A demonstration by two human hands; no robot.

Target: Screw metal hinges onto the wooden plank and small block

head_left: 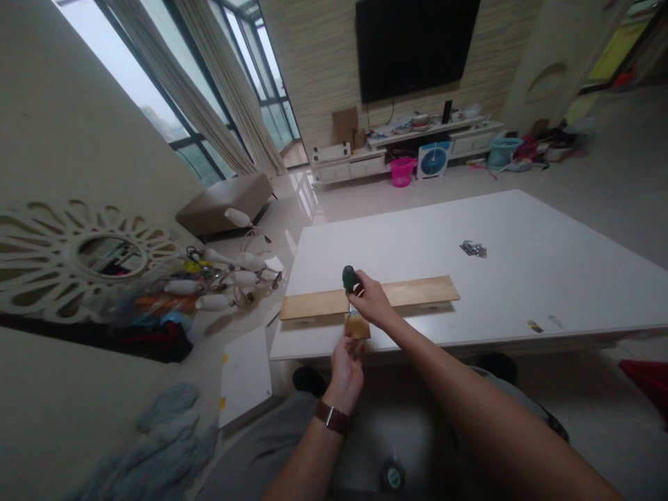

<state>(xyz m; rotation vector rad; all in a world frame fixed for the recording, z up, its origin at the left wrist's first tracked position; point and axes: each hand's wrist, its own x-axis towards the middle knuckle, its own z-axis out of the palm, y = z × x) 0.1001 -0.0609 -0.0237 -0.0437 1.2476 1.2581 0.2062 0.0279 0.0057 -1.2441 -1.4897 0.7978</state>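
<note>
My right hand [371, 300] is closed around a screwdriver [349, 278] near the lower end of its dark green handle. The screwdriver stands upright, its metal shaft pointing down at a small wooden block [358, 327]. From below, my left hand [346, 367] grips that block by its near edge, fingers partly hidden beneath it. Behind the block, a long light wooden board [417, 291] lies along the near side of a white table [396, 250]. Whether the tip touches a screw is too small to tell.
A small pile of metal hardware [474, 248] lies farther back on the table. Two small scraps, one of them dark and yellow [534, 325], are near its front edge. At left stand a lamp with several white shades [245, 278] and a white panel [245, 372].
</note>
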